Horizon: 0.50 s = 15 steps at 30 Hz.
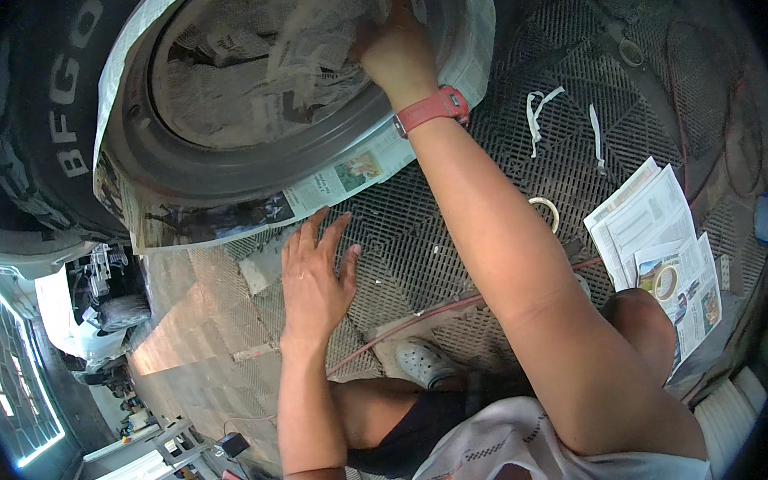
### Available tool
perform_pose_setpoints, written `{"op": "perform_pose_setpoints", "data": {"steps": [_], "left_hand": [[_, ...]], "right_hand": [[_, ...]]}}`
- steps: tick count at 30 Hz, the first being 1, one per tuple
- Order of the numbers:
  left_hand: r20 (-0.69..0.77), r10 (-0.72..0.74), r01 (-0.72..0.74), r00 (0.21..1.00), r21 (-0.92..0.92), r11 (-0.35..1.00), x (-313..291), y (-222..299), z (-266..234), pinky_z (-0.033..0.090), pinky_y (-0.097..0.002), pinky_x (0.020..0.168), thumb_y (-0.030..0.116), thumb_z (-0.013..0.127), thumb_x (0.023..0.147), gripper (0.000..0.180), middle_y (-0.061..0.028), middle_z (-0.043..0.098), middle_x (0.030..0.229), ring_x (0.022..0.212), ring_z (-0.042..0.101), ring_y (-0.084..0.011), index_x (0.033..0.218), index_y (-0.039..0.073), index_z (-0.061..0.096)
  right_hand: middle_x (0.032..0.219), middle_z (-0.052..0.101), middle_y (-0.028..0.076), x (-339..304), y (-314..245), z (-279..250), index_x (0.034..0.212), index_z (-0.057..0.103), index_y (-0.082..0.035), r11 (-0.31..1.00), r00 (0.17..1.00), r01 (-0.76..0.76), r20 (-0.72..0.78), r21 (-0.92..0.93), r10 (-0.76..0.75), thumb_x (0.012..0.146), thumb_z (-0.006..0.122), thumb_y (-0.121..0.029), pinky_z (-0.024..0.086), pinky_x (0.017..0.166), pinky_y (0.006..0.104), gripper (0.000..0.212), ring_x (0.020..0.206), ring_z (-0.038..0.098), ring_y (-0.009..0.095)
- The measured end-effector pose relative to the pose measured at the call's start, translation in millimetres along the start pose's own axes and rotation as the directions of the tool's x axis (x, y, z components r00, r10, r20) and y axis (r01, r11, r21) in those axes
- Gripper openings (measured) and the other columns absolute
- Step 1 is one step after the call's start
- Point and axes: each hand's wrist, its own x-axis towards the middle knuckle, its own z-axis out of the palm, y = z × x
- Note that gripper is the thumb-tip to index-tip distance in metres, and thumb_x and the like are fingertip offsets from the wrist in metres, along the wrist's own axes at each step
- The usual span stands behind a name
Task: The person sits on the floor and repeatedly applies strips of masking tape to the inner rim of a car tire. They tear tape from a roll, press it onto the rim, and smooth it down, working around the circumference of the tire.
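A black tyre point(40, 114) with raised white letters stands in front of me, and newspaper sheets point(343, 175) are tucked around its grey wheel rim point(244, 174). More newspaper point(237, 89) covers the middle of the wheel. My right hand point(396, 49), below which a red wristwatch point(432, 110) is strapped, reaches to the right inner side of the rim. Its thumb and a finger look stretched apart against the covered wheel, though shadow darkens the fingertips. Just under the lower edge of the newspaper, my left hand point(316, 268) is open, fingers spread, holding nothing.
Folded newspapers point(644, 219) lie at the right with a roll of masking tape point(665, 283) on top. Another tape ring point(544, 214) and torn white strips point(597, 137) rest on the grated floor mat point(505, 167). A red hose point(408, 322) crosses the floor. Vehicles stand at the left.
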Motion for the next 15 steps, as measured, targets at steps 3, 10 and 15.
{"op": "perform_pose_setpoints", "data": {"steps": [3, 10, 15], "left_hand": [[-0.022, 0.021, -0.021, 1.0, -0.012, 1.0, -0.9, 5.6, -3.7, 0.045, -0.0514, 0.108, 0.019, 0.074, 0.094, 0.044, -0.0173, 0.059, 0.143, 0.127, 0.058, -0.0403, 0.137, 0.013, 0.066], [-0.02, 0.013, -0.014, 1.0, -0.023, 1.0, -11.2, 8.4, -13.8, 0.046, -0.0501, 0.108, 0.018, 0.074, 0.093, 0.044, -0.0171, 0.06, 0.141, 0.126, 0.059, -0.0403, 0.137, 0.014, 0.066], [-0.014, -0.009, 0.008, 1.0, -0.035, 0.999, -18.1, 2.2, -14.6, 0.046, -0.05, 0.108, 0.019, 0.073, 0.094, 0.044, -0.0173, 0.061, 0.141, 0.126, 0.059, -0.0396, 0.137, 0.012, 0.066]], "right_hand": [[0.124, 0.068, 0.032, 3.4, 23.2, 6.4, 0.154, 0.042, -0.005, 0.999, 0.993, 0.04, -0.107, -0.014, -0.042, 0.09, 0.065, -0.019, 0.055, 0.096, 0.0534, 0.07, 0.111, 0.067, 0.051], [0.116, 0.07, 0.034, 7.8, 8.6, 10.0, 0.147, 0.044, 0.001, 0.975, 0.963, 0.204, -0.163, -0.09, -0.216, 0.09, 0.066, -0.026, 0.056, 0.093, 0.0562, 0.067, 0.105, 0.068, 0.053], [0.095, 0.072, 0.03, -5.8, -49.0, 8.0, 0.146, 0.047, 0.001, 0.936, 0.936, 0.325, -0.095, -0.134, -0.339, 0.092, 0.064, -0.025, 0.057, 0.079, 0.0565, 0.062, 0.089, 0.07, 0.048]]}}
